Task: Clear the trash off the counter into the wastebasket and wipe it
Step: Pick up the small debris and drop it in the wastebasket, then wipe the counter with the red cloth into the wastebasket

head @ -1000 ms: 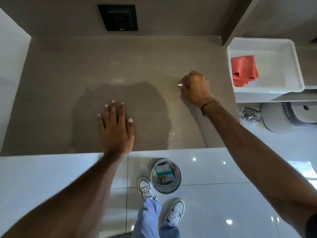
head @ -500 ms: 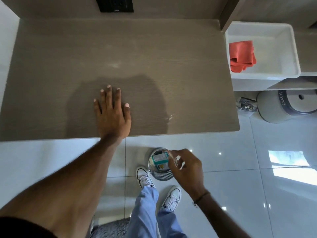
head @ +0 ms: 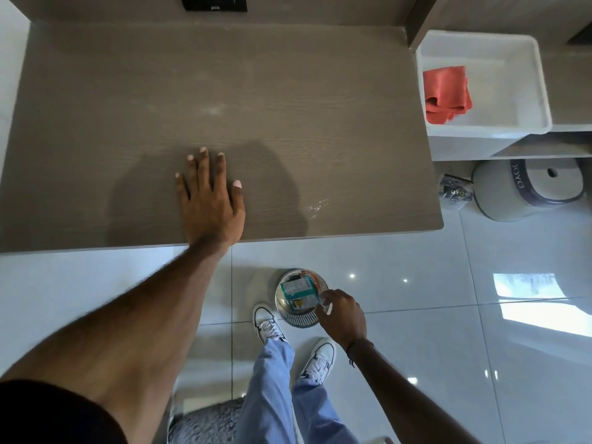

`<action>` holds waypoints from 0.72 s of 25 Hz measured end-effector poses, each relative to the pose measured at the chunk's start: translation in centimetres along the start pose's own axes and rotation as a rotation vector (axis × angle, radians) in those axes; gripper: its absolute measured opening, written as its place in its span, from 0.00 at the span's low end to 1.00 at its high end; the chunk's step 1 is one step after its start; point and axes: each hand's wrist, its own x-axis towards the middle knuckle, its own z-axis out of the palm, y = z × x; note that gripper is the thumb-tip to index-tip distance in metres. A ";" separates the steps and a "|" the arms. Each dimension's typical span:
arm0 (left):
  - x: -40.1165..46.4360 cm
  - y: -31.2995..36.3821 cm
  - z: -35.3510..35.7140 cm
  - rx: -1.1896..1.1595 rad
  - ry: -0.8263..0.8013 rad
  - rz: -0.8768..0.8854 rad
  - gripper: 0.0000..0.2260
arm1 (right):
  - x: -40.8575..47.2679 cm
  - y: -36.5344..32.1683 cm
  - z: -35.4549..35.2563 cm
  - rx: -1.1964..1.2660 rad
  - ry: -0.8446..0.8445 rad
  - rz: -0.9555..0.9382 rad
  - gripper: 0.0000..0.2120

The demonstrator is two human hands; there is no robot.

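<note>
My left hand lies flat, fingers apart, on the grey-brown wood-grain counter near its front edge. My right hand hangs low over the right rim of the round metal wastebasket on the floor, its fingers pinched on a small white scrap. A teal and white carton and other trash lie in the basket. A small wet, shiny smear shows on the counter near its front right. A folded red cloth lies in a white tub to the counter's right.
A black wall socket sits above the counter's back edge. A round grey appliance and a small dark packet stand on the glossy tiled floor at the right. My white sneakers stand next to the basket; a grey rug lies below.
My right hand left the counter's right side with the small white scrap, dropped below the edge and now holds it over the wastebasket's rim. My left hand stayed flat.
</note>
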 end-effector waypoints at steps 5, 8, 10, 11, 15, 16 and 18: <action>-0.1 -0.2 0.4 -0.013 -0.013 0.013 0.27 | -1.3 -0.9 -4.6 0.048 0.199 -0.056 0.07; -0.3 0.4 -1.6 -0.012 -0.116 0.018 0.28 | -1.7 -3.8 -9.8 0.100 0.339 -0.069 0.05; -0.1 0.9 -3.3 -0.027 -0.216 0.005 0.28 | -1.0 -5.9 -13.5 0.152 0.397 -0.060 0.05; 0.5 1.4 -4.5 -0.043 -0.273 -0.012 0.28 | -0.5 -6.9 -15.6 0.187 0.422 -0.059 0.05; 3.9 4.9 -8.3 -0.330 -0.374 -0.133 0.23 | 2.8 -9.4 -22.8 0.436 0.437 0.015 0.06; 5.0 6.4 -9.1 -0.448 -0.381 -0.132 0.22 | 3.8 -9.7 -24.5 0.536 0.437 0.063 0.06; 6.9 10.1 -10.1 -0.641 -0.404 -0.120 0.20 | 6.3 -9.4 -27.6 0.733 0.422 0.162 0.08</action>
